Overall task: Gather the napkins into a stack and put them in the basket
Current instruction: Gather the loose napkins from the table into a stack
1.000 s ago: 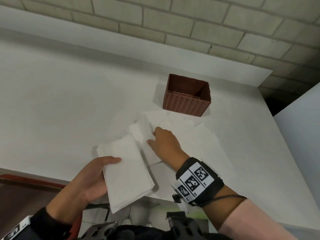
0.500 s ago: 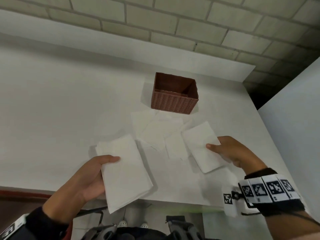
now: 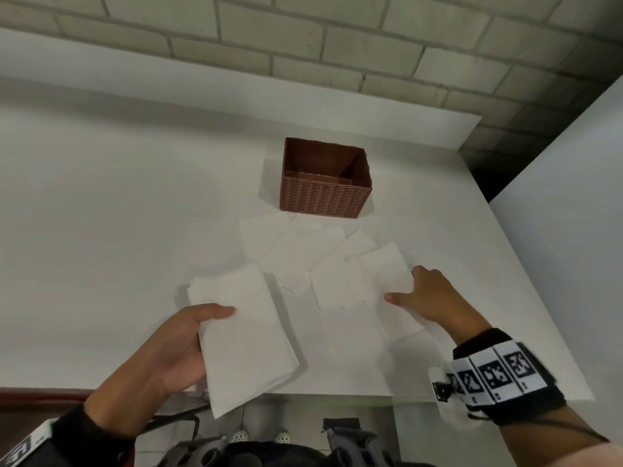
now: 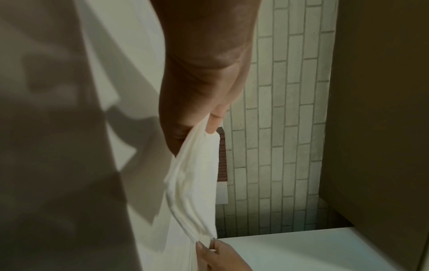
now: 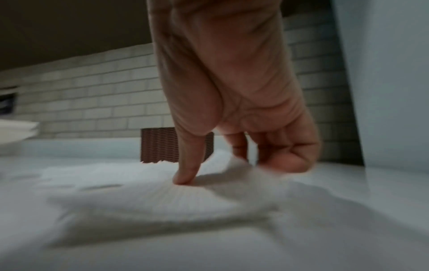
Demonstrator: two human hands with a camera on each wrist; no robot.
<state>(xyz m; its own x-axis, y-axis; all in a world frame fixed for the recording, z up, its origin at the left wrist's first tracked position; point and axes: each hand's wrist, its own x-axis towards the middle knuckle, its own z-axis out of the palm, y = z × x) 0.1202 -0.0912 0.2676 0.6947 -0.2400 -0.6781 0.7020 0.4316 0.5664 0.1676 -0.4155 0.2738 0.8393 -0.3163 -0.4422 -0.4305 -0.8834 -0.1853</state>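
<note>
A brown woven basket (image 3: 323,193) stands empty at the back of the white table (image 3: 101,214). My left hand (image 3: 188,335) grips a stack of white napkins (image 3: 246,335) over the table's front edge, thumb on top. Several loose napkins (image 3: 293,247) lie overlapping in front of the basket. My right hand (image 3: 421,291) is on the rightmost napkin (image 3: 381,274). Its thumb (image 5: 185,176) presses down on that napkin (image 5: 150,198), and the curled fingers (image 5: 285,161) lift its edge. In the left wrist view the stack (image 4: 195,174) hangs from my left hand (image 4: 202,91).
A brick wall (image 3: 303,45) runs behind the table. A white panel (image 3: 566,230) stands along the right side. The table's front edge (image 3: 337,394) is close to my body, with dark gear (image 3: 269,446) below it.
My right hand has left the middle napkins, swung right and settled on the rightmost napkin. My left hand still holds the stack in the same place.
</note>
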